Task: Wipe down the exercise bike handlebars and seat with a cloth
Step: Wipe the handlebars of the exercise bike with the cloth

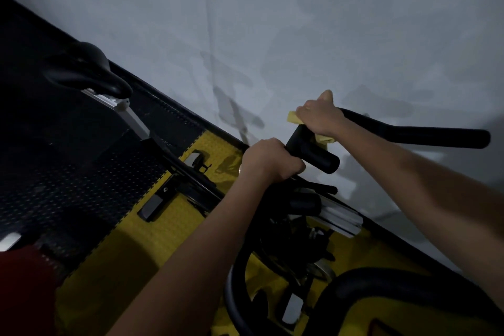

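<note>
We are gripping the handlebars (313, 150) with our left hand (268, 159); our right hand (320, 117) is pressing the yellow cloth (321, 139) underneath. Bunched cloth may be slipping off the round bar.

Surroundings: wall, floor mats, red fabric.

In front of me a pale grey wall (272, 22) carries faint shadows. Below it the floor is black studded matting (54, 185), meeting a yellow mat (131, 240) along a stepped edge. A patch of red fabric (24, 289) shows at my lower left, blurred.
</note>
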Available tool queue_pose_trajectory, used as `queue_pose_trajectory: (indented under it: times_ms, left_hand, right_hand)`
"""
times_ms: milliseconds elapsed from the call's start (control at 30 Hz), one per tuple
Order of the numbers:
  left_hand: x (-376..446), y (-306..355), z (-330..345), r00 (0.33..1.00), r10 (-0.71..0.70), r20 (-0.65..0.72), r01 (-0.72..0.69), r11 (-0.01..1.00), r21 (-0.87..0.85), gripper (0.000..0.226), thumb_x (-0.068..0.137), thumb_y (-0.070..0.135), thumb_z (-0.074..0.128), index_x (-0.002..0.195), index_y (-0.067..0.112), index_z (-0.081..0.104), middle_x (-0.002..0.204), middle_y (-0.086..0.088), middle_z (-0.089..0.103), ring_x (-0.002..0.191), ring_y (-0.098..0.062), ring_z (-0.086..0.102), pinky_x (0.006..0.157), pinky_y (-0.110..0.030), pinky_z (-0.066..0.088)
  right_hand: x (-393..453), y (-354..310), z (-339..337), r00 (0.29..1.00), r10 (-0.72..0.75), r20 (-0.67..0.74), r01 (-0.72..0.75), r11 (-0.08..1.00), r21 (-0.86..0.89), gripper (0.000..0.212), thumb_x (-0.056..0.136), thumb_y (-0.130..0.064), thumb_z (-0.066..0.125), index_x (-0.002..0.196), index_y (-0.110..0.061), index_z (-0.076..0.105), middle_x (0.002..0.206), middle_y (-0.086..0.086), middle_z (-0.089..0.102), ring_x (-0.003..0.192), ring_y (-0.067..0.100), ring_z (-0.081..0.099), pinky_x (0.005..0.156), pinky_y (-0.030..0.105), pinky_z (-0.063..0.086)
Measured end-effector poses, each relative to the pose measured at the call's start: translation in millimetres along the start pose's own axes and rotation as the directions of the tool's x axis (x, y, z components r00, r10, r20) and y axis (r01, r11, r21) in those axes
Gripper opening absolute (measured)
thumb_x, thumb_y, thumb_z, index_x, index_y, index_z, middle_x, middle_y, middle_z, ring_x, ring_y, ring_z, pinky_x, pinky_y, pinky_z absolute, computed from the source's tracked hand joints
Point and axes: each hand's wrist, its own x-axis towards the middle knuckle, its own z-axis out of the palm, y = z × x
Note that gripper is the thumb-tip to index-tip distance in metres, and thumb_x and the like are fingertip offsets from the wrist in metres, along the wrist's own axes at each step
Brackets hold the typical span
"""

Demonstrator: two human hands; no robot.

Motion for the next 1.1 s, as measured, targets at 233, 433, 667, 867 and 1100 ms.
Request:
queue_pose_trajectory:
  times_ms: [233, 433, 667, 867, 1100]
  left_hand:
    - [-11, -1, 20, 0.982, -0.004, -0.190, 0.010, 1.000, 0.030, 0.034, 0.074, 0.053, 0.062, 0.071, 0.019, 0.062, 0.069, 0.002, 0.061, 0.069, -0.023, 0.064, 0.061, -0.031, 0.049]
    - [-6, -1, 16, 0.990, -0.067, -0.120, 0.060, 0.996, -0.061, 0.028, 0.064, 0.046, 0.065, 0.073, 0.019, 0.066, 0.069, 0.001, 0.065, 0.063, -0.020, 0.065, 0.055, -0.027, 0.054]
    - [-8, 4, 7, 0.989, -0.127, -0.075, 0.122, 0.990, -0.078, 0.028, 0.065, 0.040, 0.069, 0.080, 0.017, 0.066, 0.071, 0.002, 0.065, 0.061, -0.018, 0.063, 0.049, -0.022, 0.042]
    - [-10, 7, 3, 0.991, -0.101, -0.086, 0.099, 0.995, -0.022, 0.022, 0.071, 0.039, 0.067, 0.073, 0.019, 0.057, 0.068, 0.004, 0.059, 0.059, -0.013, 0.056, 0.048, -0.024, 0.039]
    - [-15, 3, 16, 0.978, -0.121, -0.172, 0.101, 0.987, -0.121, 0.033, 0.062, 0.043, 0.069, 0.078, 0.015, 0.072, 0.073, -0.001, 0.068, 0.063, -0.020, 0.068, 0.061, -0.036, 0.062]
  right_hand:
    - [-46, -1, 9, 0.983, -0.152, 0.107, 0.137, 0.981, 0.138, 0.036, 0.103, -0.041, 0.042, 0.119, -0.014, 0.060, 0.126, 0.003, 0.024, 0.108, 0.022, 0.051, 0.096, 0.036, 0.042]
    - [-23, -4, 0, 0.990, -0.122, 0.070, 0.122, 0.992, 0.014, 0.045, 0.105, -0.042, 0.036, 0.122, -0.010, 0.061, 0.126, 0.007, 0.028, 0.114, 0.028, 0.050, 0.103, 0.037, 0.041]
    - [-5, -14, -7, 0.999, 0.030, 0.023, -0.024, 0.968, -0.250, 0.047, 0.100, -0.041, 0.036, 0.126, -0.011, 0.062, 0.134, 0.012, 0.031, 0.092, 0.031, 0.051, 0.086, 0.036, 0.044]
    - [-48, -19, 5, 0.967, -0.199, 0.161, 0.220, 0.968, -0.122, 0.037, 0.098, -0.044, 0.045, 0.103, -0.015, 0.068, 0.117, 0.004, 0.036, 0.097, 0.025, 0.056, 0.091, 0.040, 0.047]
    - [0, 26, -11, 0.996, -0.085, -0.034, 0.084, 0.996, -0.044, 0.052, 0.102, -0.056, 0.030, 0.125, -0.024, 0.064, 0.124, 0.004, 0.035, 0.120, 0.027, 0.038, 0.099, 0.043, 0.039]
